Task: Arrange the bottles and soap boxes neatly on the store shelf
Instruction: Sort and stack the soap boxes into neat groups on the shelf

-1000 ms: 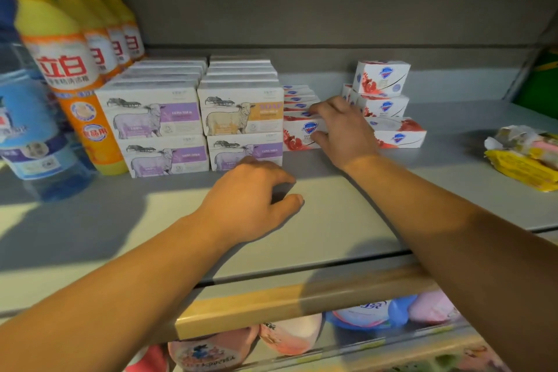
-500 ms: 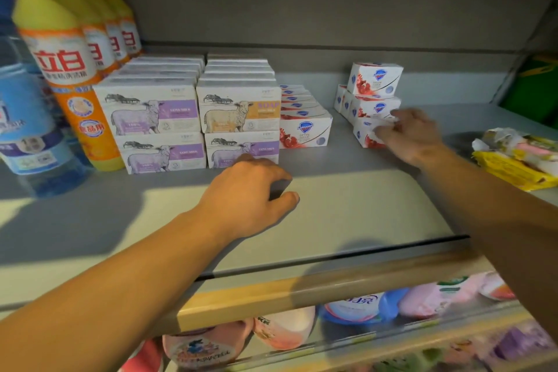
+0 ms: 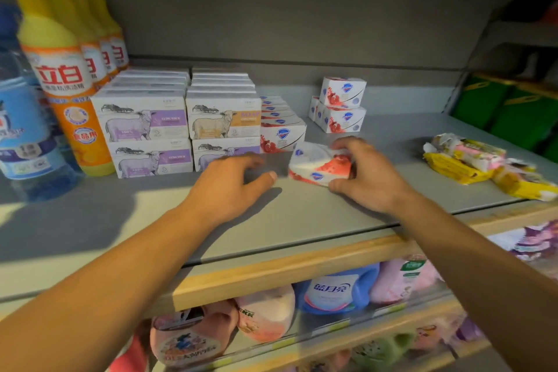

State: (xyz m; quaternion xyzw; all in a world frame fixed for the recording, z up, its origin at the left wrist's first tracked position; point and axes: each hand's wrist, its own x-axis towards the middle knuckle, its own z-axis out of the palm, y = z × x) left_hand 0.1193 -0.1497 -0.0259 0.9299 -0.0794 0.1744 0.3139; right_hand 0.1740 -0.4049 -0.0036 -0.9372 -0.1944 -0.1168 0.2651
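The right hand (image 3: pixel 367 174) grips a white-and-red soap box (image 3: pixel 320 164), thumb at the near edge and fingers curled over the far end; the box is blurred and tilted, just above or on the grey shelf (image 3: pixel 302 220), and whether it touches cannot be told; it sits just in front of the row of matching soap boxes (image 3: pixel 282 127) that runs back toward the rear wall. The left hand (image 3: pixel 229 187) rests on the shelf with loosely curled fingers and holds nothing, its fingertips close to the lower sheep-print soap box (image 3: pixel 225 152).

The sheep-print soap boxes (image 3: pixel 145 124) stand in two stacked columns, purple labels on the left, an orange-labelled one on top at the right; beside them on the left stands a line of yellow-capped orange detergent bottles (image 3: pixel 69 81), and at the far left a blue bottle (image 3: pixel 21 130), partly cut off by the frame. Toward the back right, a small stack of white-and-red boxes (image 3: pixel 342 107) stands apart from the row, one box set on top of the others. At the right end of the shelf lie yellow and pink wrapped packets (image 3: pixel 471 163) in a loose heap; on the shelf below, pink and blue refill pouches (image 3: pixel 338 290) lean behind a clear rail.
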